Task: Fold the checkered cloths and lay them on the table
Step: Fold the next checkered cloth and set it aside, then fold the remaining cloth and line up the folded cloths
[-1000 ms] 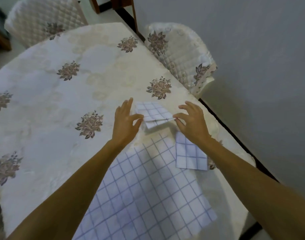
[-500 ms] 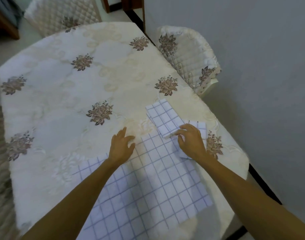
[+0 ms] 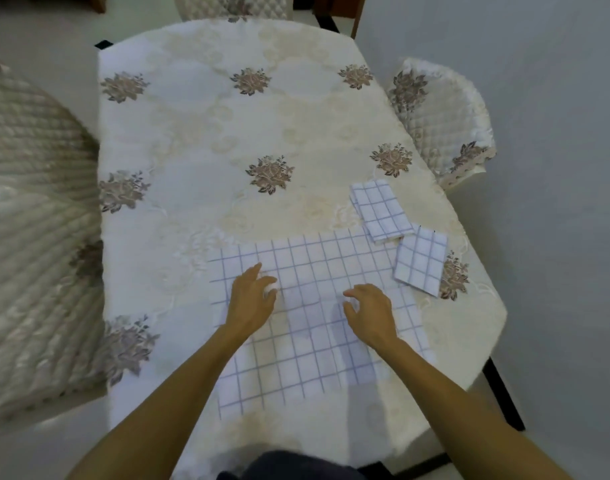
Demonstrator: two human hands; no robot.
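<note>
Both hands have drawn back from the small folded cloths at the far right and now sit over the big unfolded cloth (image 3: 317, 317), which lies flat on the near part of the table (image 3: 227, 133). The left hand (image 3: 251, 299) rests on the cloth's left half, fingers loosely curled and spread, gripping nothing. The right hand (image 3: 371, 311) is over the right half, fingers bent toward the fabric and also holding nothing; whether its fingertips press the cloth cannot be told.

Three checkered cloths are in view: the open one under the hands and two folded ones. The farther folded cloth (image 3: 379, 211) lies just beyond the open cloth's far right corner, its near end overlapping that corner. The nearer folded cloth (image 3: 421, 259) lies tilted on the open cloth's right edge, touching the first folded one. Both are well clear of the right hand.

Three quilted chairs stand around the table: one at the left (image 3: 30, 209), one at the far end (image 3: 227, 6), one at the right (image 3: 445, 119). No writing or labels can be read anywhere.
</note>
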